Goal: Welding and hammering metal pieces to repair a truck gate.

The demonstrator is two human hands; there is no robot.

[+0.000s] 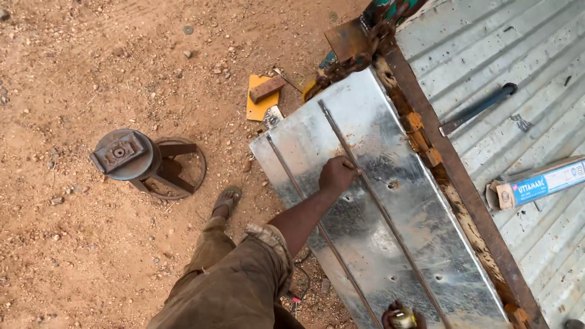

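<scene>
A shiny galvanised metal sheet (372, 219) lies slanted over the dirt, against a rusty steel frame (463, 183). Two thin steel rods lie lengthwise on it, one on the left (304, 207) and one on the right (390, 225). My left hand (337, 175) reaches out from a rolled brown sleeve and pinches the right rod near its upper half. My right hand (402, 317) shows only partly at the bottom edge, closed around a small round brass-coloured object (402, 319). My leg and sandalled foot (226, 200) stand on the dirt left of the sheet.
A corrugated metal sheet (518, 61) lies right of the frame, with a dark tube (478, 109) and a long blue-and-white box (542, 183) on it. A round rusty metal stand (131, 159) sits on the red dirt at left. A brick on a yellow plate (263, 92) lies above the sheet.
</scene>
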